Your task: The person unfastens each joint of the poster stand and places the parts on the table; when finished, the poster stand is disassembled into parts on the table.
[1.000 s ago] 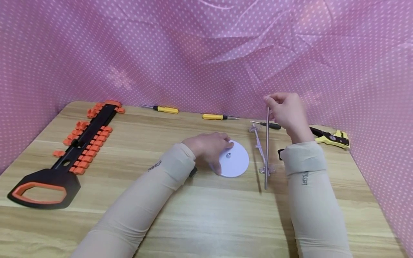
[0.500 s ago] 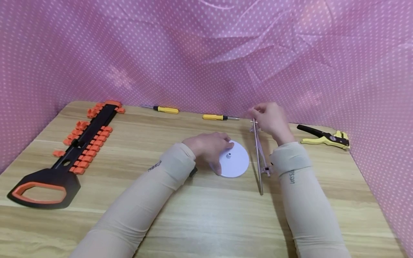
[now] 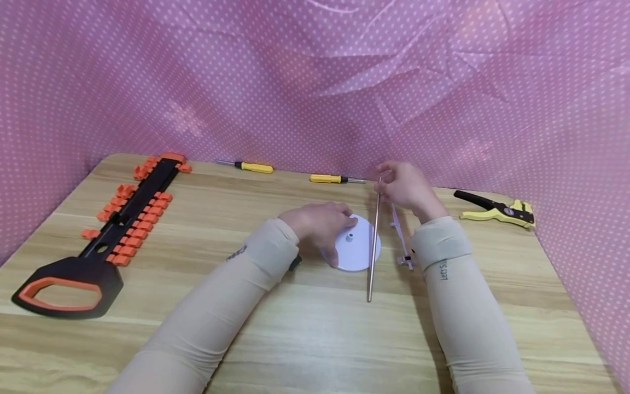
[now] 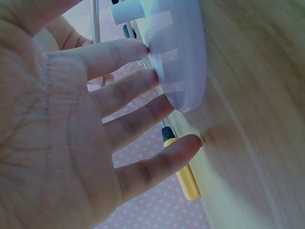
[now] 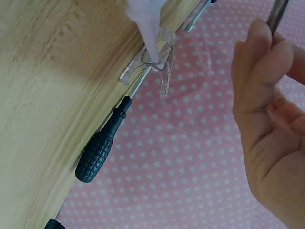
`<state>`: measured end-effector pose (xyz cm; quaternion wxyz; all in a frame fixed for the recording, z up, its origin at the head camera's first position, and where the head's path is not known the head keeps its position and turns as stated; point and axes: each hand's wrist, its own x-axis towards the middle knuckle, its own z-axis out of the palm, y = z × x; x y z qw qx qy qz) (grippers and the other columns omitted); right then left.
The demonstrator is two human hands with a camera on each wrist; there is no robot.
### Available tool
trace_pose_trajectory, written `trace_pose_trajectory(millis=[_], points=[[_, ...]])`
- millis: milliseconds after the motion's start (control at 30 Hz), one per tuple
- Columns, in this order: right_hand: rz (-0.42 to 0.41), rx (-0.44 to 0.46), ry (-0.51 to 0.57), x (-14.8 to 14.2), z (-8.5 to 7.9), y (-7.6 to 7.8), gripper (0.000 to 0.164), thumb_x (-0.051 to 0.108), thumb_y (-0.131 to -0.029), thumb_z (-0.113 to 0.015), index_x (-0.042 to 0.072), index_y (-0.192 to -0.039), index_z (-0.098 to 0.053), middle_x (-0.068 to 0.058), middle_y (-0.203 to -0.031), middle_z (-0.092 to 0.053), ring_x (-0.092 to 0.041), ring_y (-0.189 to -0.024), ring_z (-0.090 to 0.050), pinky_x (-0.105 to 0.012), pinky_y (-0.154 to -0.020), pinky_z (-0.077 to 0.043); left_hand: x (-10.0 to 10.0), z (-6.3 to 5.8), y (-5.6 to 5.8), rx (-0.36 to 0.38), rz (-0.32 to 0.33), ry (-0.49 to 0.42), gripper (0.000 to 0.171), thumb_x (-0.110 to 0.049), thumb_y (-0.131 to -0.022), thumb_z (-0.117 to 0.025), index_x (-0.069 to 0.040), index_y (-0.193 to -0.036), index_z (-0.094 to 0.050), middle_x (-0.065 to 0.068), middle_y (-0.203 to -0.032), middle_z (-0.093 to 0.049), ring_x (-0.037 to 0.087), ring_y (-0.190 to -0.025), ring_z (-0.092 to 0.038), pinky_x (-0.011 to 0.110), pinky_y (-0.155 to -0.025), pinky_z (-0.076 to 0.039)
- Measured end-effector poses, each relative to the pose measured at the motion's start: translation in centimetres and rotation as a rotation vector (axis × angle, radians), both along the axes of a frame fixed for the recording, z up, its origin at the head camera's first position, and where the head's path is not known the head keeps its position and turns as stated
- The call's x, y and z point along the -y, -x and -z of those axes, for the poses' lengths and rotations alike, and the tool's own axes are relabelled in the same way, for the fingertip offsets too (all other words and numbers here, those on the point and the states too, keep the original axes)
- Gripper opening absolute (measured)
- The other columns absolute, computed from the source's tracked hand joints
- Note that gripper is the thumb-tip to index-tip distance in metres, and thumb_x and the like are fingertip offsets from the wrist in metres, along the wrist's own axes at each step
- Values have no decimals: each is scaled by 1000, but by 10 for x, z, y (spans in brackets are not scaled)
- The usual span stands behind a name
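Observation:
A white round disc (image 3: pixel 361 254) with a short raised tube at its centre lies flat on the table. My left hand (image 3: pixel 317 227) rests on its left side; the left wrist view has straight, spread fingers (image 4: pixel 131 121) touching the disc (image 4: pixel 193 62). My right hand (image 3: pixel 406 189) pinches a thin metal rod (image 3: pixel 374 235) near its upper end. The rod slants down, its lower part passing in front of the disc's right side. Just right of the rod is a pale plastic bar (image 3: pixel 400 230) with clear clips; its far end is behind my right hand. The right wrist view shows one clear clip (image 5: pixel 164 83).
Yellow-handled screwdrivers (image 3: pixel 326 179) lie along the back edge, and a black-handled screwdriver (image 5: pixel 97 155) appears beside the clip. Yellow-black wire strippers (image 3: pixel 502 212) lie at right. A black rail with orange clips (image 3: pixel 143 210) occupies the left. Pink dotted cloth (image 3: pixel 315 82) hangs behind.
My right hand has moved left and lower with the rod, from over the plastic bar to in front of the disc. The left hand and disc have stayed put.

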<state>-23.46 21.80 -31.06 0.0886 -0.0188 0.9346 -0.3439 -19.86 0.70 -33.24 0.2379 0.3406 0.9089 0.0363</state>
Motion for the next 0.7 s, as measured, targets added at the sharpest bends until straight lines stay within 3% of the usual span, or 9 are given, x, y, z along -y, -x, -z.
trace_pose_trajectory(millis=[267,367,500,700], points=[[-52,30,-102,4,5,0,49,4,-100,-63,7,-148,-57,-22,-138,-66,-38,-116,-68,-47,-95,-61,1,-1,-1,-10,5,5,105,-42,-79,-95,-22,-166,-38,5,-173,-32,28,-157,-36,49,-125,-40],[-53,29,-137,5,8,0,49,3,-97,-62,6,-145,-59,-24,-136,-66,-41,-123,-64,-52,-99,-59,1,-1,-1,-8,4,5,105,-42,-79,-95,-22,-166,-38,5,-173,-32,27,-157,-36,48,-126,-40],[-59,26,-186,7,10,1,47,3,-94,-60,5,-141,-62,-23,-132,-69,-42,-123,-65,-51,-96,-60,1,-1,-1,-6,2,7,106,-42,-79,-94,-23,-166,-37,4,-174,-31,27,-158,-35,47,-127,-38],[-51,71,-211,10,15,1,41,5,-98,-59,5,-139,-64,-22,-131,-70,-37,-115,-68,-37,-81,-62,1,-2,0,-2,5,13,106,-42,-80,-94,-23,-166,-37,4,-174,-31,26,-159,-34,48,-127,-38]])
